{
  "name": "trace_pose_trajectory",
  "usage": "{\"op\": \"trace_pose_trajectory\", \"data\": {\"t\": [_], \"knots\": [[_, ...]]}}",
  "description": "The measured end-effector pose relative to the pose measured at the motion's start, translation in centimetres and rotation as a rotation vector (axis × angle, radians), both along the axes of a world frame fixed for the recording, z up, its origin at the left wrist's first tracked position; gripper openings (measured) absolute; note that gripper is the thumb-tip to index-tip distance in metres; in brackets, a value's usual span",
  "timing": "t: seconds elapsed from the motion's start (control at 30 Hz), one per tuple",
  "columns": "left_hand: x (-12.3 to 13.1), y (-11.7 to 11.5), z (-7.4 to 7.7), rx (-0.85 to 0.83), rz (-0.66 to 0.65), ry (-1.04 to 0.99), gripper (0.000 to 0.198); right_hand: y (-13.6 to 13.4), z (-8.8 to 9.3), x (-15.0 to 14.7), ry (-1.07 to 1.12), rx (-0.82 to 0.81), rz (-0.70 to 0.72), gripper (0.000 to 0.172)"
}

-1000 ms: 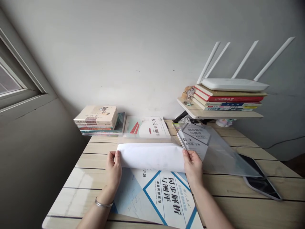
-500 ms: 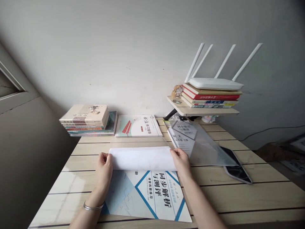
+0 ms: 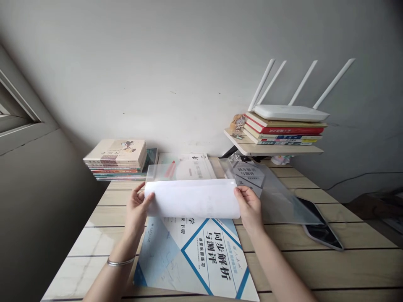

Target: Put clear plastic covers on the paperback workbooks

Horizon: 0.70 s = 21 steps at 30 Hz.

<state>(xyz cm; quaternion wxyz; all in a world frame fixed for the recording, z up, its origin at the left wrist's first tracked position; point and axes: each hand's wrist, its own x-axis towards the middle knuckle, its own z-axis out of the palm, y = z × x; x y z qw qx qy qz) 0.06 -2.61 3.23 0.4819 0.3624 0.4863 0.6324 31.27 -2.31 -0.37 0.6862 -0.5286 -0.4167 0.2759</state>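
the left hand [image 3: 137,209], thumb in front and fingers loosely curled, holds one end of a rectangular white paper sheet [image 3: 192,199], clear plastic film [image 3: 166,171] beyond it. the sheet has just risen, baring more of the blue-and-white paper workbook [image 3: 166,260] beneath. the right hand [image 3: 251,207] pinches the other end.

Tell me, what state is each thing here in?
White paper: held at both ends.
Left hand: gripping one end.
Right hand: gripping the other.
Blue-and-white workbook: flat, cover up, partly hidden.
Phone: flat, screen dark, partly covered.
Book pile: stacked, closed.
Router: antennas raised; on or off, can't tell.
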Motion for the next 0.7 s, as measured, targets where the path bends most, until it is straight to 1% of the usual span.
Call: {"op": "trace_pose_trajectory", "data": {"t": [0.07,0.2,0.3,0.4,0.5,0.6,0.7], "knots": [[0.1,0.2,-0.4,0.020,0.022,-0.028,0.075,0.2,-0.4,0.0,-0.058,0.027,-0.021,0.034],[0.5,0.2,-1.7,0.033,0.070,0.020,0.052,0.4,-1.3,-0.4,-0.135,0.060,-0.125,0.036],[0.8,0.3,-2.1,0.049,0.099,0.061,0.041,0.5,-1.5,-0.8,-0.173,0.057,-0.187,0.037],[0.9,0.4,-2.2,0.088,0.127,0.063,0.040,0.5,-1.1,-1.0,-0.184,0.054,-0.208,0.035],[0.8,0.0,-2.3,0.097,0.211,0.132,0.036,0.3,-0.9,-1.2,-0.176,0.084,-0.218,0.034],[0.5,-0.6,-2.4,0.077,0.251,0.256,0.030,0.2,-1.2,-1.3,-0.177,0.107,-0.236,0.033],[0.3,-1.1,-2.4,0.036,0.263,0.256,0.031,0.1,-1.6,-1.3,-0.164,0.106,-0.239,0.034]]}}
